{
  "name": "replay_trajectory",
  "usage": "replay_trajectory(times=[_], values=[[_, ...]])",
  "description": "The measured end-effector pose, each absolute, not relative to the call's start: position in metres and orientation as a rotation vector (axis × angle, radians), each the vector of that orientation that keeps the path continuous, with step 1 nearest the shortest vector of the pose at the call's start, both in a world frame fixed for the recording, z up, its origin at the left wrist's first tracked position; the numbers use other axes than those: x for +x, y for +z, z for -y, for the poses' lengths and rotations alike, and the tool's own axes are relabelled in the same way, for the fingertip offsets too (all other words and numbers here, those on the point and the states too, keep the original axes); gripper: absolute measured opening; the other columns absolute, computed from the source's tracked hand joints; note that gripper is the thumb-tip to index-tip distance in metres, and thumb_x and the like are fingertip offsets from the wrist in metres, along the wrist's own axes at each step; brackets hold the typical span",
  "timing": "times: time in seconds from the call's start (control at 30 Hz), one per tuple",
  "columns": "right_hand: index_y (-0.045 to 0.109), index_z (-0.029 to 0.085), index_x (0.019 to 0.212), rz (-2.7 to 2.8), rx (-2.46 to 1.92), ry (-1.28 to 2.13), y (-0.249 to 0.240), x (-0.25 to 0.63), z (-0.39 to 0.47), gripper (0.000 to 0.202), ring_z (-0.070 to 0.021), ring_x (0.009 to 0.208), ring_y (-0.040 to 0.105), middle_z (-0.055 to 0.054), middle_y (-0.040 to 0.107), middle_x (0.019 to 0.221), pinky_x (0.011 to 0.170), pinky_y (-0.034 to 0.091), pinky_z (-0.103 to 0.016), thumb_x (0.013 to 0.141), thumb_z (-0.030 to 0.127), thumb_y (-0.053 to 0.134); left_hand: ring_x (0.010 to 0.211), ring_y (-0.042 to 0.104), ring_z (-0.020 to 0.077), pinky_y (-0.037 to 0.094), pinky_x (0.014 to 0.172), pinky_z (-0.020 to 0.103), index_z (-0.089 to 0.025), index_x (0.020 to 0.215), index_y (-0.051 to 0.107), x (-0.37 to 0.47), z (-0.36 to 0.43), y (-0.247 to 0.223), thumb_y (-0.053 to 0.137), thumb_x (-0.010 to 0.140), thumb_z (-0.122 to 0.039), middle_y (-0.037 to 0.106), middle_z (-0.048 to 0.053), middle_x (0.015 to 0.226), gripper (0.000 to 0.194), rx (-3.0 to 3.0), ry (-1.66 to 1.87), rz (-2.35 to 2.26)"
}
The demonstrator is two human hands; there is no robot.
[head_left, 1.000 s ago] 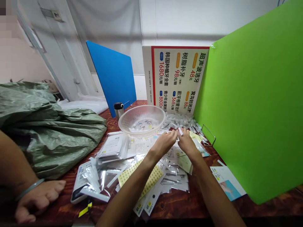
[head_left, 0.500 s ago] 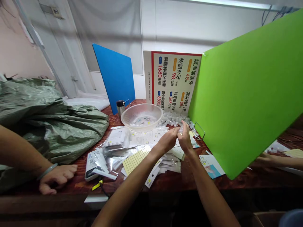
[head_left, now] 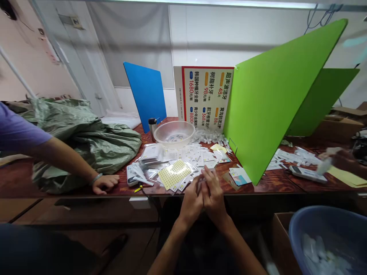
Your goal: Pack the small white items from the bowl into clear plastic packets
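Note:
My left hand (head_left: 191,200) and my right hand (head_left: 213,194) meet at the table's front edge, their fingers bent toward each other. Both are closed around something small and clear, mostly hidden between the fingers; I cannot make out what it is. Just beyond and to the left, a yellow sheet of small round stickers (head_left: 175,173) lies on white cards and clear bags. Behind these stands a translucent bowl (head_left: 174,134) with small packets inside. Small clear-white pieces (head_left: 210,136) are heaped to the right of the bowl.
A green panel (head_left: 266,88) rises at the right, a blue panel (head_left: 146,93) at the back left. Another person's hand (head_left: 106,183) rests on the table at left. Another person's hand (head_left: 329,154) is at far right. A blue tub (head_left: 298,229) stands below, right.
My hands have come back from over the table to its front edge, still together. The view has shifted, and the blue tub and the table beyond the green panel now show more.

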State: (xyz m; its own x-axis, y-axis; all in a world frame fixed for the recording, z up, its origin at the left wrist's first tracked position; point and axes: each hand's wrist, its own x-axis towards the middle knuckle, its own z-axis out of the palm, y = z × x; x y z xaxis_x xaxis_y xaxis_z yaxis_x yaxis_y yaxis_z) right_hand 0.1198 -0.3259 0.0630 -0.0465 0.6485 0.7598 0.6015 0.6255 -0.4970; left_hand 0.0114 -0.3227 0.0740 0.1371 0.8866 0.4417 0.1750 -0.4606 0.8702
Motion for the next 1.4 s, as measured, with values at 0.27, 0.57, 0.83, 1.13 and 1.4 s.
replay_trajectory(times=[0.27,0.57,0.83,1.13,1.4], values=[[0.066,0.022,0.122,1.795,-1.019,0.035,0.035,0.110,0.380,0.035,-0.0249,0.115,0.065,-0.009,0.072,0.116,0.115,0.038,-0.056,0.095,0.012,0.046,0.119,0.065,0.0244,0.049,0.108,0.040,-0.013,0.124,0.061,-0.009,0.361,0.022,0.056,0.093,-0.036,0.068,0.015,0.128,0.039,1.486,1.306,-1.069],[0.065,0.023,0.121,1.904,-1.076,0.160,0.042,0.103,0.389,0.032,-0.0257,0.105,0.063,-0.009,0.069,0.114,0.093,0.053,-0.044,0.094,0.015,0.051,0.119,0.064,0.0253,0.046,0.110,0.042,-0.014,0.120,0.063,-0.029,0.377,0.027,0.059,0.089,-0.032,0.069,0.014,0.126,0.035,1.428,1.258,-1.009],[0.065,0.022,0.095,1.932,-1.127,0.272,0.043,0.100,0.385,0.017,-0.0228,0.087,0.065,-0.007,0.068,0.093,0.078,0.055,-0.036,0.095,0.018,0.048,0.116,0.064,0.0247,0.047,0.107,0.039,-0.015,0.120,0.065,-0.029,0.377,0.024,0.057,0.089,-0.029,0.069,0.012,0.124,0.036,1.400,1.203,-1.043],[0.069,0.026,0.094,2.159,-1.268,0.391,0.040,0.116,0.372,0.019,-0.0246,0.084,0.068,-0.004,0.074,0.093,0.077,0.052,-0.039,0.096,0.024,0.051,0.111,0.066,0.0245,0.048,0.103,0.036,-0.017,0.115,0.070,-0.027,0.383,0.025,0.057,0.093,-0.028,0.072,0.011,0.118,0.028,1.348,1.086,-0.927],[0.067,0.034,0.122,1.617,-1.363,0.554,-0.011,0.145,0.377,0.043,-0.0374,0.120,0.061,-0.012,0.069,0.126,0.104,0.045,-0.059,0.080,0.039,0.073,0.113,0.063,0.0273,0.045,0.105,0.040,-0.020,0.113,0.070,-0.047,0.370,0.004,0.066,0.087,-0.041,0.070,0.011,0.117,0.034,1.123,1.158,-1.028]])
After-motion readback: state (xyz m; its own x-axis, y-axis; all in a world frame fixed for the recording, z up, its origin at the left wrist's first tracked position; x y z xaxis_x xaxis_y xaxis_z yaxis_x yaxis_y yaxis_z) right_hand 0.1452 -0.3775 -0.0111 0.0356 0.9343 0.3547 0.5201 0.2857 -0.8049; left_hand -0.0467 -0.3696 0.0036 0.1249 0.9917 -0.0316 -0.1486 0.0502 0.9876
